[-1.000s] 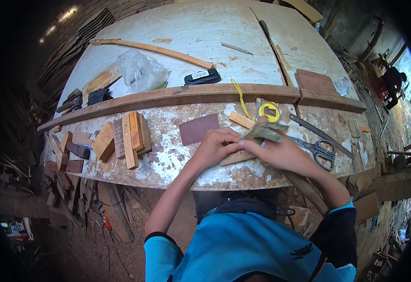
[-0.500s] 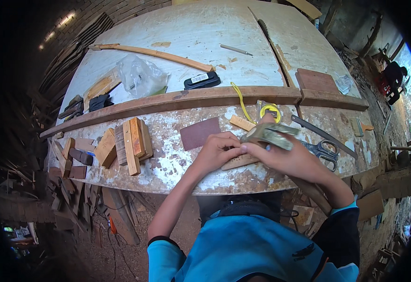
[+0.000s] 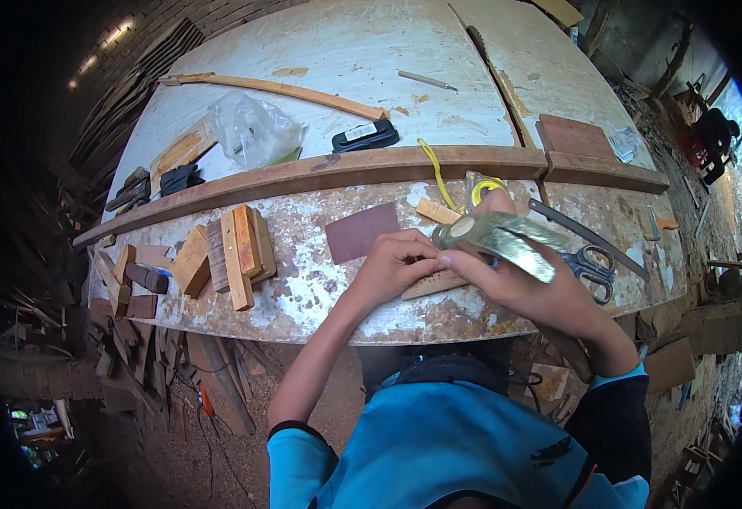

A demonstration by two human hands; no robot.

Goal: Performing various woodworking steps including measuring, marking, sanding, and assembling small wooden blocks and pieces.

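My right hand [image 3: 536, 293] is wrapped round a claw hammer [image 3: 507, 237]. The hammer's metal head lies above the fingers, and its wooden handle runs back under my wrist. My left hand [image 3: 396, 270] is closed in a pinch close by the hammer's face; what its fingertips hold is hidden. Both hands meet over a small piece of wood [image 3: 433, 286] lying on the workbench [image 3: 320, 318]. A brown sheet of sandpaper [image 3: 361, 232] is left of my left hand. Beyond the hammer are a wooden strip [image 3: 437, 211] and a tape measure [image 3: 488, 188]. Scissors [image 3: 593, 270] lie right of my right hand.
A long wooden rail [image 3: 320, 176] crosses the bench. Several wood blocks [image 3: 239, 250] stand at left. Behind the rail lie a plastic bag [image 3: 256, 134], a black case [image 3: 365, 136] and a thin pen-like tool [image 3: 427, 81]. A saw blade [image 3: 591, 239] and a brush [image 3: 655, 223] are at right.
The hammer head has tilted and shifted slightly to the right within my right hand. My left hand keeps its pinch in nearly the same place.
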